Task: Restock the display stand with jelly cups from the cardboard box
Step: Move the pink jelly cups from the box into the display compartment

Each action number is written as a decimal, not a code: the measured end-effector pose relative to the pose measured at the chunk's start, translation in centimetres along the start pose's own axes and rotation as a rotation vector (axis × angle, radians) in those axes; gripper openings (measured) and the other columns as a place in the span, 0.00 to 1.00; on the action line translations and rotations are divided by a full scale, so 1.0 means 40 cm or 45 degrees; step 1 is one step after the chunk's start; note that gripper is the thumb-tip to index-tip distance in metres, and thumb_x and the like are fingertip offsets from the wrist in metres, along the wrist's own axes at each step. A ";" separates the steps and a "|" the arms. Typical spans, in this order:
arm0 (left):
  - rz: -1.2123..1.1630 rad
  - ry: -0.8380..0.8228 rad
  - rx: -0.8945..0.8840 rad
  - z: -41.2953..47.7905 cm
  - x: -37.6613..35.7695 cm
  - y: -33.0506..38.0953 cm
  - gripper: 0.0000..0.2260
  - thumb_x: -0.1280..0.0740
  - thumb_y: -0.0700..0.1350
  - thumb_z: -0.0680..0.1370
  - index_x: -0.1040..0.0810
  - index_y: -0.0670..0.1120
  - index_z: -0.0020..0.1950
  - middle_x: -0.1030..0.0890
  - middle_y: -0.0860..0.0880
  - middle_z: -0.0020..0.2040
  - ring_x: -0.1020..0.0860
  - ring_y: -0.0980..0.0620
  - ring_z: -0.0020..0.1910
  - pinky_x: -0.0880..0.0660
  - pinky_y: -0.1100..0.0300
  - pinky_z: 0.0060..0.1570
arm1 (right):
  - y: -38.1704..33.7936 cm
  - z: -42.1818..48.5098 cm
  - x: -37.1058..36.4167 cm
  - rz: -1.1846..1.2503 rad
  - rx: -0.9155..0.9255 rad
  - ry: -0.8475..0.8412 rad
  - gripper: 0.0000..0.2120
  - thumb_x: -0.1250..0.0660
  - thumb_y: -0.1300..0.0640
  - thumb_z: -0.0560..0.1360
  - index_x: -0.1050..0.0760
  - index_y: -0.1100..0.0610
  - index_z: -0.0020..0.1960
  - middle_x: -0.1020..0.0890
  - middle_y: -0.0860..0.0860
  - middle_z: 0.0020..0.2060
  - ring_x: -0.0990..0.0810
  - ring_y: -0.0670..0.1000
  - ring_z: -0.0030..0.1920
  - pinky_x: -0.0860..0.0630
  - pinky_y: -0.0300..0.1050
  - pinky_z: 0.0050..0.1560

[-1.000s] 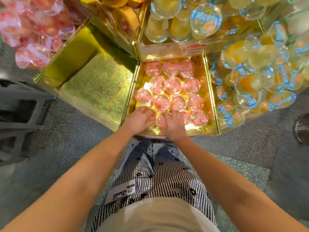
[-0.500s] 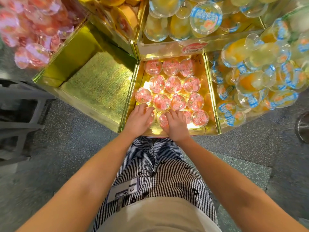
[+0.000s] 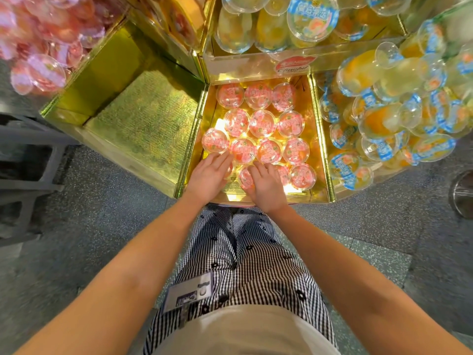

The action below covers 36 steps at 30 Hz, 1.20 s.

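Currently: the middle compartment [image 3: 311, 108] of the display stand [image 3: 143, 119] holds a single layer of pink jelly cups [image 3: 262, 123], with three rows behind and a front row under the hands. Left hand [image 3: 208, 175] and right hand [image 3: 267, 187] lie flat with fingers straight, touching front-row cups; neither grasps anything. Cardboard box not in view. Judgement: bottom layer nearly complete. Stacking higher, as in the heaped yellow cups [image 3: 384, 119] alongside, probably remains.

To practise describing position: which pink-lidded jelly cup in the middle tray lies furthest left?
The cup at the left end of the third row from the back, just beyond the left hand; all others sit further right.
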<state>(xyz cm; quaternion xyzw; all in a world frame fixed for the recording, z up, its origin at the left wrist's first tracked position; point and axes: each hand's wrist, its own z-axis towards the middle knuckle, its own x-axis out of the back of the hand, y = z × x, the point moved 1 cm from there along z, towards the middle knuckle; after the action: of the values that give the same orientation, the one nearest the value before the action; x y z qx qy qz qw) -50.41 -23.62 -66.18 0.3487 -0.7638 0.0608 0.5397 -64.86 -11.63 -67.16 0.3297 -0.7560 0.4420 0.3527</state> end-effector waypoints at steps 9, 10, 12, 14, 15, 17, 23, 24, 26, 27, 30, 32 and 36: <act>-0.051 0.090 0.098 0.010 -0.017 0.030 0.34 0.27 0.46 0.73 0.37 0.41 0.75 0.30 0.42 0.69 0.32 0.43 0.68 0.25 0.54 0.58 | -0.010 0.002 0.005 -0.061 -0.034 -0.042 0.26 0.30 0.55 0.73 0.30 0.60 0.68 0.30 0.59 0.70 0.33 0.61 0.67 0.35 0.56 0.65; -0.047 0.102 0.112 0.012 -0.018 0.032 0.33 0.28 0.46 0.74 0.37 0.41 0.75 0.29 0.43 0.68 0.31 0.44 0.67 0.25 0.55 0.58 | -0.012 0.002 0.006 -0.071 -0.044 -0.035 0.26 0.29 0.55 0.73 0.30 0.60 0.68 0.29 0.59 0.69 0.32 0.61 0.66 0.34 0.56 0.64; -0.049 0.103 0.128 0.014 -0.014 0.032 0.33 0.28 0.47 0.74 0.37 0.41 0.75 0.30 0.44 0.69 0.32 0.45 0.68 0.24 0.55 0.58 | -0.014 0.000 0.007 -0.087 -0.061 -0.021 0.26 0.29 0.55 0.72 0.29 0.60 0.67 0.29 0.60 0.68 0.31 0.62 0.65 0.33 0.57 0.63; -0.088 0.065 0.151 0.013 -0.007 0.031 0.33 0.29 0.48 0.75 0.39 0.42 0.76 0.33 0.43 0.71 0.35 0.45 0.69 0.24 0.55 0.58 | -0.019 -0.004 0.009 -0.102 -0.069 -0.019 0.26 0.29 0.55 0.73 0.30 0.60 0.68 0.29 0.60 0.68 0.31 0.62 0.66 0.33 0.57 0.64; -0.125 0.043 0.171 0.013 -0.002 0.031 0.33 0.30 0.47 0.76 0.41 0.42 0.77 0.36 0.43 0.72 0.36 0.44 0.70 0.25 0.54 0.58 | -0.023 -0.004 0.013 -0.115 -0.077 -0.024 0.27 0.29 0.55 0.73 0.31 0.60 0.69 0.30 0.61 0.68 0.32 0.62 0.66 0.34 0.57 0.65; -0.190 0.013 0.196 0.016 0.006 0.031 0.32 0.32 0.46 0.78 0.43 0.43 0.78 0.38 0.42 0.74 0.38 0.44 0.71 0.25 0.52 0.59 | -0.031 -0.003 0.018 -0.149 -0.104 -0.028 0.28 0.29 0.54 0.73 0.33 0.60 0.70 0.31 0.61 0.68 0.33 0.62 0.67 0.35 0.57 0.67; -0.215 -0.039 0.218 0.034 0.045 0.023 0.32 0.31 0.42 0.77 0.42 0.44 0.77 0.37 0.42 0.71 0.36 0.44 0.69 0.25 0.49 0.60 | -0.055 0.002 0.028 -0.165 -0.241 -0.063 0.33 0.29 0.50 0.74 0.38 0.58 0.73 0.36 0.61 0.71 0.38 0.61 0.71 0.39 0.56 0.70; -0.218 -0.067 0.203 0.037 0.056 0.019 0.33 0.31 0.42 0.76 0.42 0.44 0.77 0.38 0.42 0.72 0.37 0.43 0.69 0.26 0.48 0.62 | -0.058 0.004 0.033 -0.154 -0.245 -0.068 0.33 0.30 0.49 0.74 0.39 0.57 0.74 0.38 0.61 0.72 0.40 0.61 0.73 0.41 0.56 0.71; -0.216 -0.074 0.155 0.035 0.082 0.005 0.32 0.31 0.41 0.76 0.41 0.46 0.77 0.38 0.44 0.73 0.37 0.44 0.70 0.27 0.47 0.63 | -0.071 0.008 0.050 -0.130 -0.270 -0.038 0.33 0.32 0.47 0.76 0.40 0.58 0.75 0.39 0.61 0.73 0.42 0.61 0.74 0.42 0.56 0.72; -0.199 -0.045 0.136 0.029 0.098 -0.007 0.30 0.32 0.41 0.76 0.40 0.47 0.77 0.38 0.45 0.73 0.38 0.44 0.71 0.27 0.47 0.63 | -0.081 0.010 0.062 -0.119 -0.298 -0.007 0.33 0.34 0.46 0.77 0.40 0.58 0.75 0.40 0.61 0.73 0.43 0.61 0.74 0.43 0.56 0.72; -0.135 0.093 0.079 0.002 0.151 -0.065 0.24 0.35 0.45 0.79 0.35 0.46 0.74 0.35 0.44 0.71 0.37 0.44 0.70 0.26 0.47 0.59 | -0.142 0.034 0.101 -0.068 -0.366 0.070 0.30 0.37 0.46 0.79 0.40 0.59 0.75 0.40 0.62 0.74 0.44 0.62 0.74 0.45 0.56 0.73; -0.105 0.203 0.035 -0.030 0.202 -0.126 0.23 0.33 0.44 0.77 0.30 0.44 0.71 0.31 0.42 0.68 0.34 0.41 0.68 0.27 0.46 0.60 | -0.212 0.070 0.117 -0.039 -0.339 0.147 0.28 0.37 0.48 0.78 0.37 0.60 0.73 0.38 0.62 0.73 0.42 0.62 0.73 0.45 0.57 0.72; -0.056 0.352 0.085 -0.135 0.293 -0.315 0.24 0.28 0.42 0.71 0.24 0.43 0.66 0.25 0.41 0.64 0.28 0.36 0.63 0.26 0.44 0.57 | -0.427 0.170 0.118 0.016 -0.254 0.258 0.24 0.38 0.49 0.80 0.34 0.61 0.71 0.37 0.64 0.72 0.41 0.64 0.73 0.45 0.58 0.72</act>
<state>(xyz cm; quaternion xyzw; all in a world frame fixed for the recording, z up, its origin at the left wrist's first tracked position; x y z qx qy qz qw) -40.71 -36.00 -57.38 0.3715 -0.6718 0.1217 0.6292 -55.20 -25.32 -58.27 0.2421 -0.7588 0.3978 0.4554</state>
